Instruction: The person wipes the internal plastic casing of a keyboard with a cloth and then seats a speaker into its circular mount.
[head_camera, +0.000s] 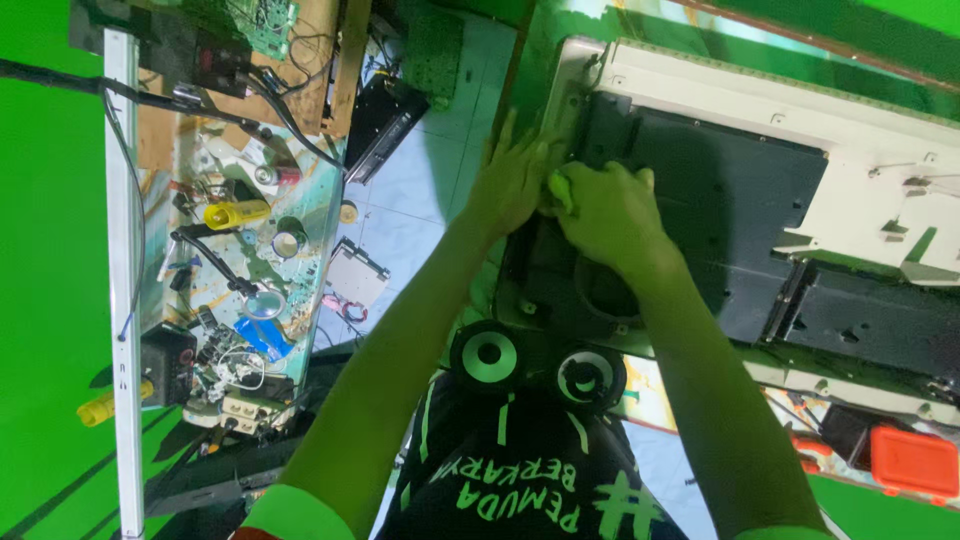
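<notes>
Both hands on dark back panel (700, 220).
We noted left hand (510, 185) pressed flat, open; right hand (605, 215) closed around a small yellow-green object (560, 190).

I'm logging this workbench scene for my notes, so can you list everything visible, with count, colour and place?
Flat panel chassis: one, black back with white frame, upper right, under both hands.
Round speakers: two, black, side by side at centre bottom.
Small cloth-like object: one, yellow-green, between the hands; what it is cannot be told.
Cluttered bench: one, left, strewn with tools, wires and parts.
Yellow cylinder: one, on the bench.
Circuit board: one, green, top left.
Orange box: one, lower right.
Left hand: flat on the chassis edge.
Right hand: grip closed around the yellow-green object.
</notes>
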